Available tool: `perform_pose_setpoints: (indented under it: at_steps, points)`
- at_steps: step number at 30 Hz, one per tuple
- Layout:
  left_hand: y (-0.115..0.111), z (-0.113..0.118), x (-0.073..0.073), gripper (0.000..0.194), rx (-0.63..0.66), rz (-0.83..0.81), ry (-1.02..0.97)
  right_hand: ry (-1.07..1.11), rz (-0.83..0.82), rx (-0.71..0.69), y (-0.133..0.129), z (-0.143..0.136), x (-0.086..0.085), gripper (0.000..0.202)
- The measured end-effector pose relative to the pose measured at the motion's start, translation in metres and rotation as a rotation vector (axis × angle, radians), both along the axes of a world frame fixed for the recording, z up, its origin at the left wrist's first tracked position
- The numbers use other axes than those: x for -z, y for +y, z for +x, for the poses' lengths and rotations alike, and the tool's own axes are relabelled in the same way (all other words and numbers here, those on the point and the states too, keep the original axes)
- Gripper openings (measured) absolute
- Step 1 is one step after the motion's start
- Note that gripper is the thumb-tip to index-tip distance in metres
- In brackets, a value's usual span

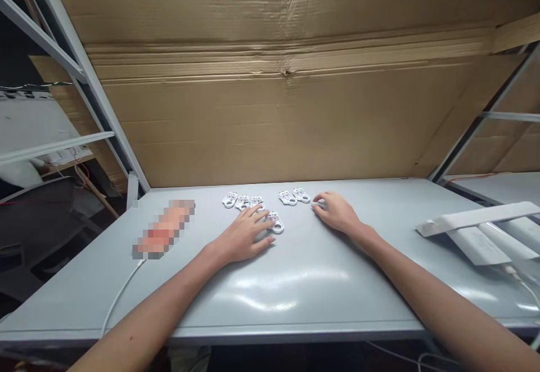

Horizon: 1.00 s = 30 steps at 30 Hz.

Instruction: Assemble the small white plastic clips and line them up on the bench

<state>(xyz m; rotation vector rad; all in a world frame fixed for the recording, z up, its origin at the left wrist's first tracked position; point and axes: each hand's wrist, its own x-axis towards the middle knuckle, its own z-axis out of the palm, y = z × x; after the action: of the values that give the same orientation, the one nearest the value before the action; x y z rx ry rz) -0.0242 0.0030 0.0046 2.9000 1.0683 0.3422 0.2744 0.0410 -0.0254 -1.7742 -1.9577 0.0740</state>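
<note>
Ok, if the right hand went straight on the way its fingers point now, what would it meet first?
The right hand would likely meet the nearer white piece of the pair just to its left, though this single view leaves the hand's height unclear.

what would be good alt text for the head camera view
A person's left hand spreads over small white parts on a grey table; the right hand is near two more parts. A pixelated object with a white cable lies to the left, and brown cardboard stands behind.
</note>
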Motion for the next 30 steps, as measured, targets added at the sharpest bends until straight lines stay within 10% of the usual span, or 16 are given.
perform_pose_setpoints:
  at_steps: [30]
  points:
    - [-0.002, -0.001, -0.001, 0.041, 0.012, -0.004, -0.031, 0.060, -0.026, -0.126, 0.011, 0.006, 0.011, 0.019]
